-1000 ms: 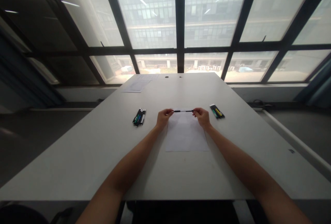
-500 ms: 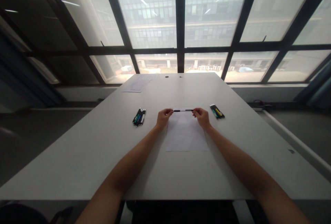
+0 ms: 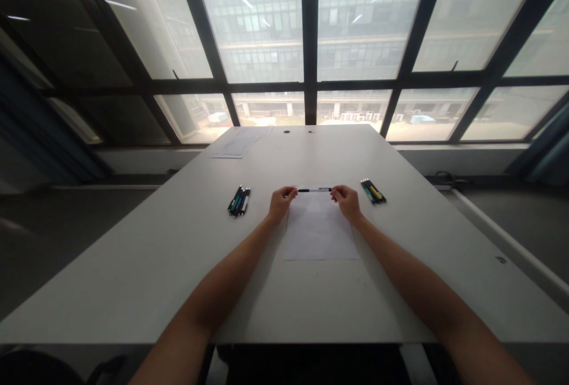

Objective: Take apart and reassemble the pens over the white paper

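Over the far end of a white sheet of paper [image 3: 320, 231], a black-and-white pen [image 3: 315, 190] lies crosswise between my two hands. My left hand [image 3: 281, 202] pinches its left end between thumb and fingers. At the other end, my right hand [image 3: 347, 200] grips the pen the same way. Fingers cover both tips of the pen. To the left of my left hand lies a bunch of dark pens [image 3: 239, 201], some with green or blue parts. Beyond my right hand lies another bunch of pens [image 3: 374, 191], with yellow and green among the black.
The white table [image 3: 146, 278] reaches forward to large windows. Printed sheets [image 3: 231, 146] lie at its far left. Two small dark items [image 3: 287, 131] are near the far edge. A small dark mark or scrap [image 3: 501, 260] is near the right edge.
Almost nothing differs. Both hands keep their hold on the pen, and the pen's look between them has shifted very slightly, with its dark right part showing less.
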Tool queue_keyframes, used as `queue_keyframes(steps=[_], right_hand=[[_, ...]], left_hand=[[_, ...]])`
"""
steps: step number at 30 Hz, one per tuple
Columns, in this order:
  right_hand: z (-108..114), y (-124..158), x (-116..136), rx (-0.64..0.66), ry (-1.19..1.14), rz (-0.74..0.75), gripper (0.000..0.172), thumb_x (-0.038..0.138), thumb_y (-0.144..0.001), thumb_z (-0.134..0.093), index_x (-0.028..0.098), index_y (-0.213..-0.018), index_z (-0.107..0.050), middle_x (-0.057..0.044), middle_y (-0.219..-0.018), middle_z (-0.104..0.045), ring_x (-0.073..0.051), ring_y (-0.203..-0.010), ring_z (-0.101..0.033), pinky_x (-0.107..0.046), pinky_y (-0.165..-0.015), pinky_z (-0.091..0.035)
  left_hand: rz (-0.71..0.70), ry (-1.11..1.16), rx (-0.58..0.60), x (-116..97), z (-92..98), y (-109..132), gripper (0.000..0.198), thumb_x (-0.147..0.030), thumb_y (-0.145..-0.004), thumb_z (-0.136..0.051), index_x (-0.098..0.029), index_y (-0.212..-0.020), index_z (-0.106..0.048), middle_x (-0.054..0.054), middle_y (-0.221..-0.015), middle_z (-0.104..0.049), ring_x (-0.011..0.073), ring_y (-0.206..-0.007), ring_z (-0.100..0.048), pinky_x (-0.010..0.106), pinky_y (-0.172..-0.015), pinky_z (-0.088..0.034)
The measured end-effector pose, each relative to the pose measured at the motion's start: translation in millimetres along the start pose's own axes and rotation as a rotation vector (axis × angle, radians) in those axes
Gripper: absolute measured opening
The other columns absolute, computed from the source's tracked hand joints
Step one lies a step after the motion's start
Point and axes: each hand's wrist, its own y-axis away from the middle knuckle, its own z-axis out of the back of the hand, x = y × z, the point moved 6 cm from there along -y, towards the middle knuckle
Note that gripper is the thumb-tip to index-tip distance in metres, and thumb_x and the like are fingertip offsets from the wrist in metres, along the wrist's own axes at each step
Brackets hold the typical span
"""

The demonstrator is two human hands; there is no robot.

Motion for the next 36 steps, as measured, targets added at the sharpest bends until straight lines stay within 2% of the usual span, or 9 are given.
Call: queue_keyframes(steps=[13, 26, 36], right_hand=[[0.4, 1.4, 5.6, -0.005, 0.007, -0.008, 0.037, 0.052, -0.075, -0.067, 0.016, -0.082, -0.067, -0.006, -0.068, -0.069, -0.016, -0.056, -0.060, -0.028, -0.053, -0.050], [-0.2, 0.7, 0.8, 0.008, 0.000, 0.004, 0.035, 0.050, -0.077, -0.066, 0.016, -0.083, -0.067, -0.005, -0.069, -0.068, -0.015, -0.055, -0.059, -0.027, -0.053, -0.049], [-0.5, 2.2, 6.6, 0.000, 0.006, 0.000, 0.035, 0.051, -0.077, -0.066, 0.016, -0.081, -0.066, -0.005, -0.068, -0.068, -0.015, -0.055, -0.059, -0.027, -0.052, -0.049]], left_hand=[[-0.004, -0.004, 0.000, -5.6, 0.1, 1.7, 0.030, -0.044, -0.075, -0.070, -0.014, -0.079, -0.073, 0.006, -0.071, -0.070, 0.0156, -0.065, -0.060, 0.028, -0.065, -0.047], [-0.017, -0.022, 0.013, -3.4, -0.5, 0.3, 0.030, -0.044, -0.077, -0.067, -0.014, -0.077, -0.072, 0.005, -0.069, -0.068, 0.0149, -0.064, -0.059, 0.028, -0.064, -0.045], [-0.012, -0.016, 0.019, -1.4, -1.0, 0.5, 0.032, -0.046, -0.077, -0.067, -0.014, -0.077, -0.072, 0.006, -0.070, -0.068, 0.0153, -0.064, -0.058, 0.028, -0.064, -0.045]])
